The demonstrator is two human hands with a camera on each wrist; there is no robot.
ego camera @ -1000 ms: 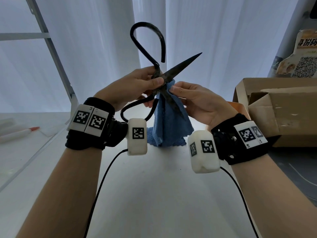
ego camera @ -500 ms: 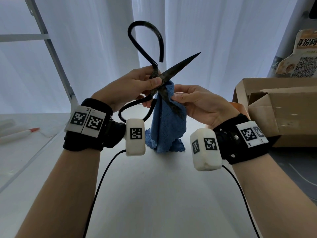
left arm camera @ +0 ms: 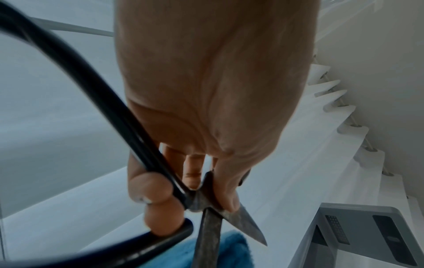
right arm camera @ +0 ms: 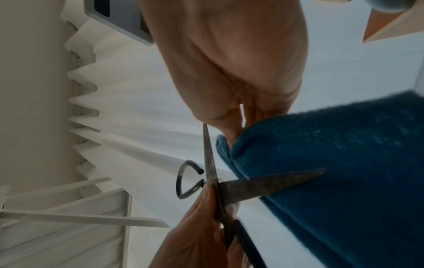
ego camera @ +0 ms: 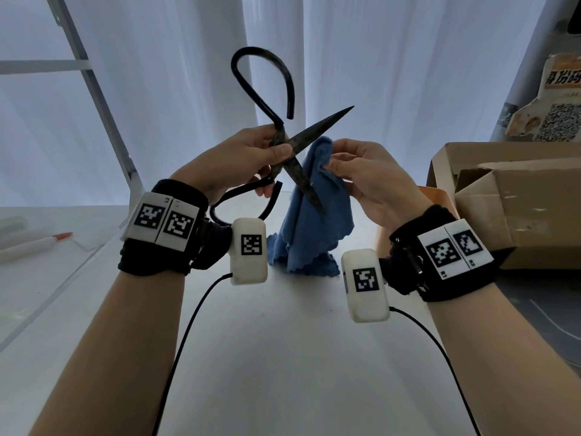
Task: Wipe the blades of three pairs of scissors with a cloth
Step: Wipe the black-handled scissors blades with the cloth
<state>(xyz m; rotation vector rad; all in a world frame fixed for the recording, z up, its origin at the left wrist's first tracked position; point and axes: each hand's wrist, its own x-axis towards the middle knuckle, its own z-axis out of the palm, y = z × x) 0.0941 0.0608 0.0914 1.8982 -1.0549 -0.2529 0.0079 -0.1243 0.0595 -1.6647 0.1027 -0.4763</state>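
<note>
A large pair of black iron scissors (ego camera: 284, 152) is held up in front of me with its blades spread wide. My left hand (ego camera: 251, 158) grips it at the pivot, thumb on top, also seen in the left wrist view (left arm camera: 206, 190). One blade points up to the right, the other (ego camera: 303, 184) slants down across a blue cloth (ego camera: 317, 215). My right hand (ego camera: 352, 171) pinches the cloth's upper fold just right of the lower blade. In the right wrist view the cloth (right arm camera: 332, 172) lies behind that blade (right arm camera: 263, 185). The cloth's bottom rests on the white table (ego camera: 283, 357).
An open cardboard box (ego camera: 515, 196) stands at the right by the table edge, with a printed card (ego camera: 559, 105) behind it. A white pen with an orange tip (ego camera: 34, 243) lies at the far left. A white ladder frame (ego camera: 94, 89) and curtains stand behind.
My right hand has slid off the lower blade to the right with the cloth, so the blade now shows bare in front of it. The scissors stay held in the same spread pose.
</note>
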